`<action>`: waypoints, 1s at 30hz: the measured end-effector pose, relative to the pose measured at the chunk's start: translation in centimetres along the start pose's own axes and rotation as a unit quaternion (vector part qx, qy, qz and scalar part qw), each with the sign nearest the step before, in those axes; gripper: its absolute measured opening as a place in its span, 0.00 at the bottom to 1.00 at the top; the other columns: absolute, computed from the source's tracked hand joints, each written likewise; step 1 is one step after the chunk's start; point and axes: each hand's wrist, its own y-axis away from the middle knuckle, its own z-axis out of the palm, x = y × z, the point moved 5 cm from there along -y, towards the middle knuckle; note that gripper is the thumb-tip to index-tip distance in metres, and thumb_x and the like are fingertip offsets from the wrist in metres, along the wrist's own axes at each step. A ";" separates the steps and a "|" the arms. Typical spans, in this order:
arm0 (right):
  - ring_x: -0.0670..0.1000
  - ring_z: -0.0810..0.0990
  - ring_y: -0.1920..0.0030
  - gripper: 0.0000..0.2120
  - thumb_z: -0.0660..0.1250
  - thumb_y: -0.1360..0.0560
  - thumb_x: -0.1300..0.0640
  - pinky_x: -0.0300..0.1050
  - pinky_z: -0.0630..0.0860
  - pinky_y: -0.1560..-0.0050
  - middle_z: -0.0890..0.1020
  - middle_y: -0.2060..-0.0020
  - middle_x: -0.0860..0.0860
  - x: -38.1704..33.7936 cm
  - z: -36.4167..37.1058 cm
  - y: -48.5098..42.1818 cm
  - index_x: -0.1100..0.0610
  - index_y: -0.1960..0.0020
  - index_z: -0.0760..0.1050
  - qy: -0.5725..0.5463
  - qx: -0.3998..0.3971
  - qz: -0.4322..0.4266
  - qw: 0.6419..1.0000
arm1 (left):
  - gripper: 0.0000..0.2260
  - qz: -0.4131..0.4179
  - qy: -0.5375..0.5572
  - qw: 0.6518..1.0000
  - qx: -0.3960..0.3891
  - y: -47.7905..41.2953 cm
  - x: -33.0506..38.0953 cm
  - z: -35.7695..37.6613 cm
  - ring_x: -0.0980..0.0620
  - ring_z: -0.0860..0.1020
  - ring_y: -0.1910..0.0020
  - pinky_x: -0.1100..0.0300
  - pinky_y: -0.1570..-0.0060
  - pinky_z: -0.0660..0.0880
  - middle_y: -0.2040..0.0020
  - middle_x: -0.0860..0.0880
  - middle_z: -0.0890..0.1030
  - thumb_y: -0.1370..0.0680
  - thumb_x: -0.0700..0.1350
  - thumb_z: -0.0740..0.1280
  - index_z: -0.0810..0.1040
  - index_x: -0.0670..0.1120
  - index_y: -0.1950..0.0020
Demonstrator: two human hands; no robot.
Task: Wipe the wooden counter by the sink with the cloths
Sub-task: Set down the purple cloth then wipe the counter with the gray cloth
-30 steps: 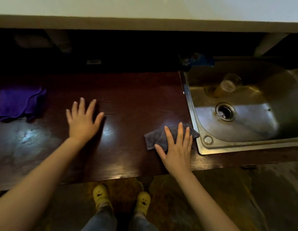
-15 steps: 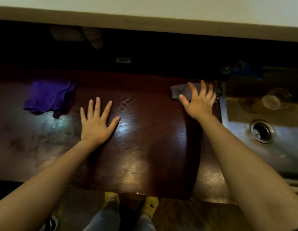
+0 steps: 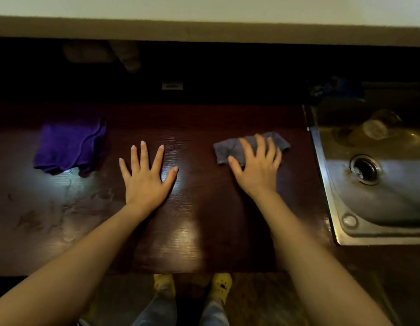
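Note:
A dark, glossy wooden counter (image 3: 204,231) runs across the view. My right hand (image 3: 257,169) lies flat with spread fingers on a crumpled grey cloth (image 3: 227,149), pressing it onto the wood left of the sink. My left hand (image 3: 145,175) rests palm down on the bare counter, fingers apart, holding nothing. A folded purple cloth (image 3: 68,147) lies untouched at the far left, a hand's width from my left hand.
A steel sink (image 3: 345,222) with a drain (image 3: 365,169) sits at the right; a clear glass (image 3: 376,128) lies in its far part. A dark back wall with a small outlet (image 3: 172,85) lies beyond. Smears mark the counter's near left. My yellow shoes (image 3: 222,284) show below the counter's front edge.
My right hand slid the grey cloth from the near sink corner to the far edge, then back toward me and leftwards. My left hand stayed flat on the counter.

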 end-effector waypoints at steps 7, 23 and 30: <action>0.62 0.58 0.27 0.26 0.57 0.26 0.38 0.64 0.55 0.30 0.66 0.28 0.56 -4.6 0.3 15.3 0.47 0.31 0.65 0.011 -0.025 -0.003 1.000 | 0.31 0.002 0.005 1.000 -0.027 -0.2 0.1 -0.1 0.42 0.41 0.24 0.36 0.30 0.38 0.22 0.42 0.45 0.25 0.67 0.47 0.48 0.56 0.25; 0.67 0.56 0.27 0.28 0.62 0.26 0.40 0.69 0.50 0.31 0.63 0.27 0.60 -10.5 4.5 -2.7 0.49 0.29 0.65 0.005 -0.022 0.049 0.999 | 0.29 0.109 0.052 0.988 -0.099 0.0 -5.5 -2.8 0.47 0.40 0.24 0.47 0.27 0.42 0.22 0.46 0.45 0.24 0.61 0.56 0.51 0.58 0.25; 0.66 0.45 0.25 0.30 0.52 0.23 0.38 0.68 0.42 0.29 0.52 0.24 0.59 -12.9 6.0 -10.5 0.49 0.25 0.55 0.023 -0.051 0.062 0.996 | 0.28 0.145 0.006 0.986 -0.078 1.4 -11.2 -3.1 0.47 0.41 0.24 0.48 0.27 0.44 0.23 0.49 0.46 0.24 0.62 0.53 0.50 0.58 0.26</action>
